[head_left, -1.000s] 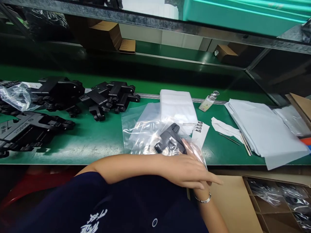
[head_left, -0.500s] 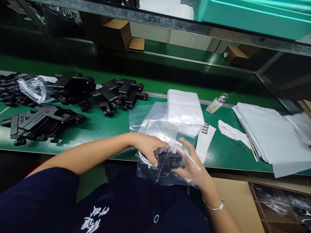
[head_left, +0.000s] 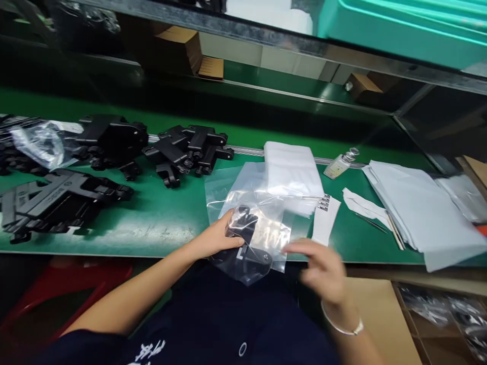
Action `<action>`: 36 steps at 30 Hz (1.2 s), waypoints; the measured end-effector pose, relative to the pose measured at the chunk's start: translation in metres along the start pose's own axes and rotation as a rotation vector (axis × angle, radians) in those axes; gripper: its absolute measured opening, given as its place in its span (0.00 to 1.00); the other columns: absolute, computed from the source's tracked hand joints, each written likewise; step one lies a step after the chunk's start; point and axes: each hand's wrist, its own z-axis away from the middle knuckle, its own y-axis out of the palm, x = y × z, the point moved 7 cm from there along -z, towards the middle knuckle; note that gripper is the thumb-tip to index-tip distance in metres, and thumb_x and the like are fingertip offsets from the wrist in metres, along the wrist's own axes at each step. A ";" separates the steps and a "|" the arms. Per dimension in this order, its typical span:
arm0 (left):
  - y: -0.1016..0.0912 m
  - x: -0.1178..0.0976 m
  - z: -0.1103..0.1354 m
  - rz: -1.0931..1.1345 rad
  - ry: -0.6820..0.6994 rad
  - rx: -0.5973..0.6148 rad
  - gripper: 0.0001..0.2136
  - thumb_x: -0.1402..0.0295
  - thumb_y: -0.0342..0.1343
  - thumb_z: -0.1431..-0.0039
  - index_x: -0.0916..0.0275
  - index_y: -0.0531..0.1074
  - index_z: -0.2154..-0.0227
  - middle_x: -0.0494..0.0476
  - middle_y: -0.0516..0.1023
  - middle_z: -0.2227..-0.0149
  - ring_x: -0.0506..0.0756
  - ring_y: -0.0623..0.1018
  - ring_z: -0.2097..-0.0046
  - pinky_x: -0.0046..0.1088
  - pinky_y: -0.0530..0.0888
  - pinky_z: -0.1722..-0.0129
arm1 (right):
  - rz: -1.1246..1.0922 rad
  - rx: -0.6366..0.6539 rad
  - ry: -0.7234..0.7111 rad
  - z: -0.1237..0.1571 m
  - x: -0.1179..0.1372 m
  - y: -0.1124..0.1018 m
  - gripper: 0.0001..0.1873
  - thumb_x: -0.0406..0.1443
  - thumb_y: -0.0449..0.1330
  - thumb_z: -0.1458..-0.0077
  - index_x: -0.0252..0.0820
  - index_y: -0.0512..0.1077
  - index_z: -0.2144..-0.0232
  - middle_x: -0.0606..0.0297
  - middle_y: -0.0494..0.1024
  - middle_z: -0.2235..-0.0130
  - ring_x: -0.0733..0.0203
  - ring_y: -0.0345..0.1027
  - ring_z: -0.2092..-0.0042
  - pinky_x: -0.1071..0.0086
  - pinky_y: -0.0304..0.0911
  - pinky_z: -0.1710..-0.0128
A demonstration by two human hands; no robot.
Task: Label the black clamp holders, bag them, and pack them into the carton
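My left hand [head_left: 218, 235] is closed on a clear plastic bag [head_left: 268, 228] with a black plastic bracket [head_left: 247, 230] inside, held tilted at the table's front edge. A small white marking shows on the bracket. Just right of the bag is my right hand [head_left: 323, 266], blurred, its index finger stretched toward the bag's edge and holding nothing that I can see. Behind the bag lie more clear flat bags [head_left: 218, 190] and a stack of white foam sheets [head_left: 292, 170]. A white label strip [head_left: 326, 220] with black print lies beyond my right hand.
Black brackets sit in piles at the left [head_left: 63, 197] and centre [head_left: 190, 152]. To the right are a pump bottle [head_left: 340, 163], tweezers [head_left: 371, 222] and white sheets [head_left: 422, 208]. Below right stands a divided carton [head_left: 429, 329]. A metal shelf edge [head_left: 243, 30] crosses above.
The bagged bracket has turned more upright and shifted slightly left in my left hand. My right hand has come off the bag and moved right. The camera view has shifted slightly.
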 end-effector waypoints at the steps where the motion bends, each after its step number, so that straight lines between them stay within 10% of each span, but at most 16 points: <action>1: 0.004 -0.003 0.001 -0.069 0.008 -0.006 0.46 0.57 0.61 0.52 0.62 0.47 0.32 0.66 0.66 0.36 0.67 0.72 0.40 0.41 0.70 0.43 | 0.191 0.179 -0.045 -0.003 0.007 0.025 0.27 0.53 0.60 0.42 0.43 0.72 0.47 0.53 0.79 0.50 0.47 0.73 0.47 0.53 0.70 0.49; 3: 0.019 -0.008 0.006 -0.232 0.035 0.036 0.51 0.60 0.62 0.53 0.60 0.38 0.30 0.66 0.68 0.38 0.66 0.77 0.45 0.39 0.75 0.49 | 0.469 0.224 0.016 -0.015 0.006 0.046 0.35 0.52 0.61 0.43 0.36 0.65 0.41 0.45 0.68 0.39 0.42 0.59 0.36 0.47 0.59 0.39; 6: 0.034 -0.016 0.017 -0.472 0.195 0.072 0.52 0.62 0.60 0.49 0.57 0.28 0.30 0.62 0.77 0.46 0.63 0.82 0.55 0.34 0.79 0.60 | 0.517 0.327 0.147 -0.024 -0.008 0.051 0.27 0.48 0.58 0.38 0.34 0.68 0.46 0.50 0.77 0.50 0.52 0.70 0.47 0.62 0.66 0.46; 14: 0.082 -0.082 0.003 -0.719 0.710 0.252 0.42 0.55 0.53 0.40 0.49 0.34 0.30 0.56 0.78 0.45 0.61 0.82 0.52 0.28 0.81 0.61 | 0.215 0.317 0.135 0.030 -0.022 -0.003 0.13 0.45 0.59 0.38 0.41 0.70 0.63 0.65 0.76 0.62 0.65 0.71 0.60 0.76 0.63 0.59; 17: 0.087 -0.101 -0.013 -0.644 0.686 0.150 0.37 0.51 0.49 0.39 0.45 0.40 0.30 0.55 0.76 0.44 0.63 0.80 0.48 0.32 0.82 0.63 | 0.232 -0.134 0.239 0.089 -0.016 -0.067 0.16 0.48 0.57 0.39 0.40 0.71 0.66 0.65 0.77 0.66 0.65 0.71 0.65 0.74 0.64 0.64; 21: 0.072 -0.083 -0.043 -0.574 0.428 0.047 0.27 0.46 0.48 0.41 0.33 0.57 0.38 0.50 0.77 0.47 0.67 0.78 0.47 0.35 0.81 0.74 | 0.586 -1.121 0.366 0.236 0.050 -0.177 0.13 0.45 0.59 0.42 0.42 0.73 0.63 0.65 0.77 0.64 0.62 0.70 0.64 0.69 0.66 0.63; 25: 0.079 -0.062 -0.061 -0.534 0.332 0.153 0.20 0.48 0.51 0.41 0.38 0.69 0.46 0.50 0.79 0.50 0.65 0.80 0.51 0.29 0.79 0.79 | 1.067 -1.709 0.538 0.358 0.106 -0.224 0.17 0.46 0.57 0.43 0.38 0.76 0.66 0.60 0.78 0.65 0.56 0.71 0.61 0.65 0.65 0.59; 31: 0.112 -0.068 -0.071 -0.632 0.424 0.296 0.21 0.50 0.48 0.37 0.49 0.72 0.46 0.53 0.81 0.52 0.59 0.82 0.54 0.24 0.78 0.71 | 1.251 -1.451 1.333 0.375 0.056 -0.271 0.18 0.41 0.53 0.42 0.36 0.79 0.63 0.53 0.78 0.68 0.53 0.68 0.65 0.64 0.58 0.63; 36: 0.109 -0.075 -0.068 -0.759 0.394 0.301 0.22 0.54 0.44 0.33 0.56 0.69 0.43 0.59 0.79 0.48 0.60 0.79 0.50 0.34 0.77 0.52 | 1.320 -1.070 1.338 0.329 0.029 -0.288 0.12 0.40 0.57 0.45 0.38 0.77 0.71 0.55 0.70 0.75 0.48 0.67 0.66 0.55 0.55 0.63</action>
